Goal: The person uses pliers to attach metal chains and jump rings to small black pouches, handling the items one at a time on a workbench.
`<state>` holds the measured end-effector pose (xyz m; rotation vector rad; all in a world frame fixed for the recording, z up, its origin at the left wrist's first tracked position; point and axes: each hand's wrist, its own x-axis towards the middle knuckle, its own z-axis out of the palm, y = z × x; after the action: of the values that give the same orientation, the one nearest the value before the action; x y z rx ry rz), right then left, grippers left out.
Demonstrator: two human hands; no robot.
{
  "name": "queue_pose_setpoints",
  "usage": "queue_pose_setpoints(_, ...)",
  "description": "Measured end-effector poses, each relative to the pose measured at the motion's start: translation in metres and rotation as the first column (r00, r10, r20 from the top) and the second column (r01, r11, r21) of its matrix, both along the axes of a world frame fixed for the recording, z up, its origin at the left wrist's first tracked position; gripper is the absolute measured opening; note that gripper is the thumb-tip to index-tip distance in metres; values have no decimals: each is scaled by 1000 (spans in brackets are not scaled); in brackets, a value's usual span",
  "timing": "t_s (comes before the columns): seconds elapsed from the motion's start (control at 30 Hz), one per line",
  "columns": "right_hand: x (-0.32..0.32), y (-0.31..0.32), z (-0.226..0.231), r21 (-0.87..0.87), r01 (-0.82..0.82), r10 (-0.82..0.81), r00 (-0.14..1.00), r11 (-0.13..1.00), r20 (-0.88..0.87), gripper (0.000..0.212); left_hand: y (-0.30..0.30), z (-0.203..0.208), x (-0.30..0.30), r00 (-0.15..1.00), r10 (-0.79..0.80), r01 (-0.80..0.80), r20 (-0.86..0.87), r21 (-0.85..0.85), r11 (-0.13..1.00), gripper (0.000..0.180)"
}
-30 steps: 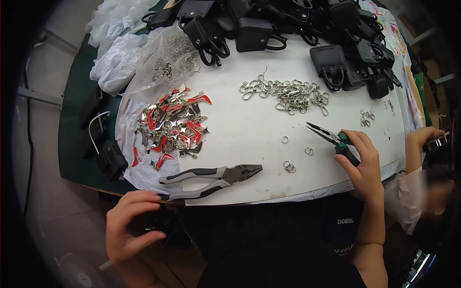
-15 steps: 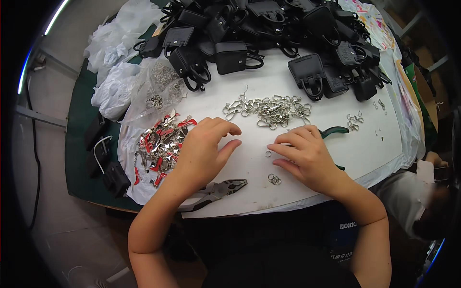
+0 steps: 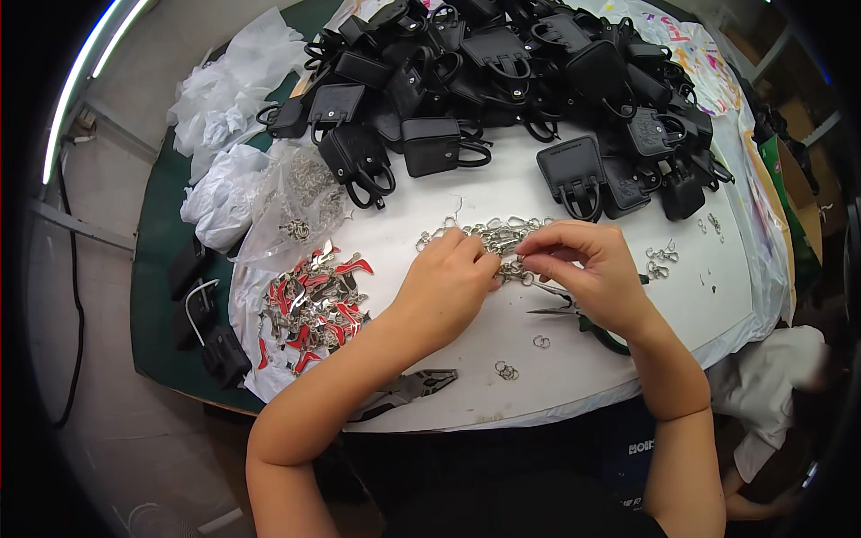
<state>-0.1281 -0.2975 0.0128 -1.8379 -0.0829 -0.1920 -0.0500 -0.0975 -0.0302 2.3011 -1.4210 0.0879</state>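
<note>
Both hands are at the near side of a pile of silvery swivel clasps with rings point(image 3: 502, 235). My left hand point(image 3: 451, 285) has its fingers curled together at the pile's left front; its fingertips are partly hidden, and so is whatever they grip. My right hand point(image 3: 599, 269) pinches thumb and forefinger together at the pile's right front, on something too small to make out. Beneath the right hand lie green-handled needle-nose pliers point(image 3: 603, 335), their jaws pointing left. Nearer me are a couple of loose rings point(image 3: 541, 342) and a small cluster of rings point(image 3: 507, 370).
Red and silver charms point(image 3: 309, 309) are heaped at left, behind them a clear bag of metal parts point(image 3: 300, 202). Grey pliers point(image 3: 408, 394) lie by my left forearm. Small black bags point(image 3: 430, 148) cover the far side. A few clasps point(image 3: 662, 260) lie right; another person point(image 3: 776, 381) is beyond.
Both hands have moved forward to the clasp pile, and their fingers have closed. The needle-nose pliers' jaws now show. The view has shifted slightly.
</note>
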Motion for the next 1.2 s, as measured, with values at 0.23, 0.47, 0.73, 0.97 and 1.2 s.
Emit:
queue_pose_setpoints(0.23,-4,-1,-18,179,-116,158,957,977,-245,12,18,26,-5,888,17,-98,-459,-154,983,13)
queue_pose_setpoints(0.47,-9,12,-15,472,-111,314,871,875,-377,13,40,42,-13,169,-167,-521,-971,-232,822,11)
queue_pose_setpoints(0.73,-8,16,-12,563,-115,367,859,818,-358,11,39,48,-19,181,-194,-454,-964,-257,853,13)
queue_pose_setpoints(0.97,-12,16,-15,571,-123,342,892,812,-294,13,46,49,-17,232,-220,-361,-948,-294,885,14)
queue_pose_setpoints(1.2,-6,9,-18,330,-107,85,993,938,80,8,-5,86,-40,658,-500,227,-562,-485,844,21)
